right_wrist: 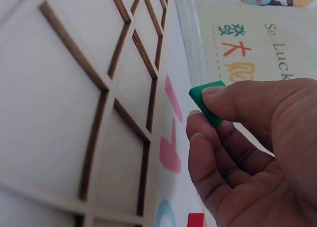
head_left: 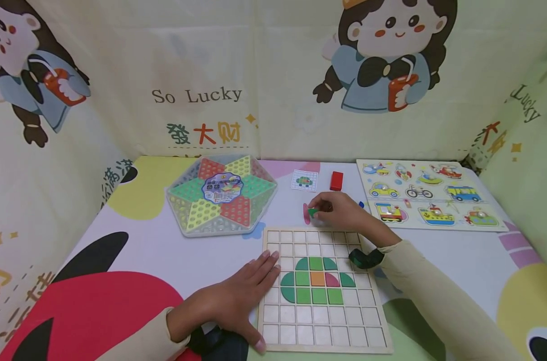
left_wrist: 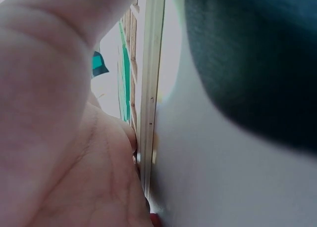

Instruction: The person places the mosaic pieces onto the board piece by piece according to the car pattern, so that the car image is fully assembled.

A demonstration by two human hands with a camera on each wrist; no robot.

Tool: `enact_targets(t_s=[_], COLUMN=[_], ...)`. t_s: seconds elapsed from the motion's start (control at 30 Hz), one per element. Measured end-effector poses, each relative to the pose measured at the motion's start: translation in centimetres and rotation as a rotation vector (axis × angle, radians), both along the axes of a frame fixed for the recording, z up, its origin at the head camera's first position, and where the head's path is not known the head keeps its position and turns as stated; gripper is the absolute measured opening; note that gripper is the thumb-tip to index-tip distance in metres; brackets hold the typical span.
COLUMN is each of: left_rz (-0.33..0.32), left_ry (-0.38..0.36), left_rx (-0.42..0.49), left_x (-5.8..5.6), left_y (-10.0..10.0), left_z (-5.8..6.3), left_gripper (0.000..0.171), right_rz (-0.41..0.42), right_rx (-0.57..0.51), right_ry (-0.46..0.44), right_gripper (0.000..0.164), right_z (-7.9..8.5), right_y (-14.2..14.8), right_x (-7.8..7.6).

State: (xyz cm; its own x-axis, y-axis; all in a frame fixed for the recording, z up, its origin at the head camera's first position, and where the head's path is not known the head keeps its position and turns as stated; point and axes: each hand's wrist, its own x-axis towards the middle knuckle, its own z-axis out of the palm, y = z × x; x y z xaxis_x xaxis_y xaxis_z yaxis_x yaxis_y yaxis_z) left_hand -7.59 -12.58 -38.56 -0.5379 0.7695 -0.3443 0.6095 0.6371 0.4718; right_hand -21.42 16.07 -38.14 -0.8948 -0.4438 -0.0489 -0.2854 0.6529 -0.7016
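Note:
A wooden grid board [head_left: 283, 333] lies on the table with green squares [head_left: 319, 296], darker green rounded pieces [head_left: 288, 294], an orange square [head_left: 317, 279] and a pink rounded piece [head_left: 331, 280] set in its middle cells. Along the board's left edge rests my left hand [head_left: 237, 298], fingers extended on the rim and thumb near the lower corner. Beyond the far edge, my right hand [head_left: 341, 210] pinches a small green tile [right_wrist: 198, 94] between thumb and fingertips, raised beside the board in the right wrist view. The tile's exact shape is partly covered by the thumb.
Behind the board are a small pattern card [head_left: 304, 181] and a red block [head_left: 336, 181]. A hexagonal checkers box [head_left: 196, 220] stands at the back left. To the back right lies a vehicle puzzle board [head_left: 418, 205]. A patterned cloth [head_left: 282, 60] hangs around the table.

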Motion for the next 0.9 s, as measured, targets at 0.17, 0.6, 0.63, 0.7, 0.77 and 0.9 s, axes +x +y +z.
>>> enact_targets(t_s=[0.17,0.6,0.63,0.7,0.77,0.9], left_rz=[0.004,0.005,0.006,0.008,0.007,0.005], left_ry=[-0.008,-0.004,-0.003,-0.003,-0.001,0.002], left_rx=[-0.004,0.006,0.006,0.008,0.010,0.017], left_x=[0.0,0.1,0.1,0.0,0.0,0.1], left_y=[0.0,-0.1,-0.1,-0.1,-0.1,-0.1], left_z=[0.0,0.1,0.1,0.1,0.1,0.0], left_gripper=[0.130,0.129,0.129,0.129,0.129,0.129], right_rz=[0.003,-0.051,-0.052,-0.058,-0.056,-0.020], right_rx=[-0.010,-0.058,-0.056,-0.051,-0.044,-0.034], right_ry=[-0.003,-0.042,-0.044,-0.043,-0.032,0.021], right_gripper=[0.017,0.026,0.027,0.027,0.025,0.024], right_z=[0.3,0.8,0.8,0.8,0.8,0.7], right_y=[0.8,1.5,1.5,1.7,1.9,2.6], right_x=[0.6,1.6,1.7,1.9,2.0,2.5])
